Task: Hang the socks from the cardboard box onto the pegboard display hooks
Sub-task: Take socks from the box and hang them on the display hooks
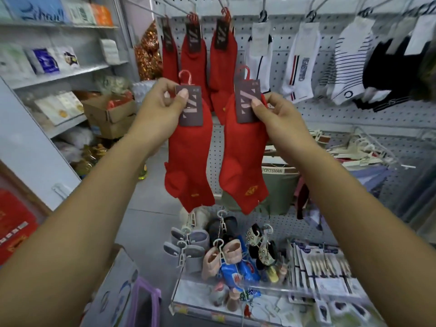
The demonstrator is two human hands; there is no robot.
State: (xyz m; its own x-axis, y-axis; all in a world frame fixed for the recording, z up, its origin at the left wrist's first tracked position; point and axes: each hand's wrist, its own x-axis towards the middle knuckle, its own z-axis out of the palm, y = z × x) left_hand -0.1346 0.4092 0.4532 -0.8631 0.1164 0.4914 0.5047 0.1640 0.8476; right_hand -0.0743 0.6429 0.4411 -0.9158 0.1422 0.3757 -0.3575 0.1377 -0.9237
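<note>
Single wide-angle head-worn view, forward and slightly down, close to the pegboard point(330, 116)

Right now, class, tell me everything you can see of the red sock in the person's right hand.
The red sock is ankle-length, of smooth knit fabric, hanging toe down in front of the pegboard, not yet hung. A dark brown card label with pale slanted lettering wraps its cuff, and a red plastic hanger hook rises above it. A small yellow emblem sits near the toe. The right hand pinches it at the label, thumb in front.
</note>
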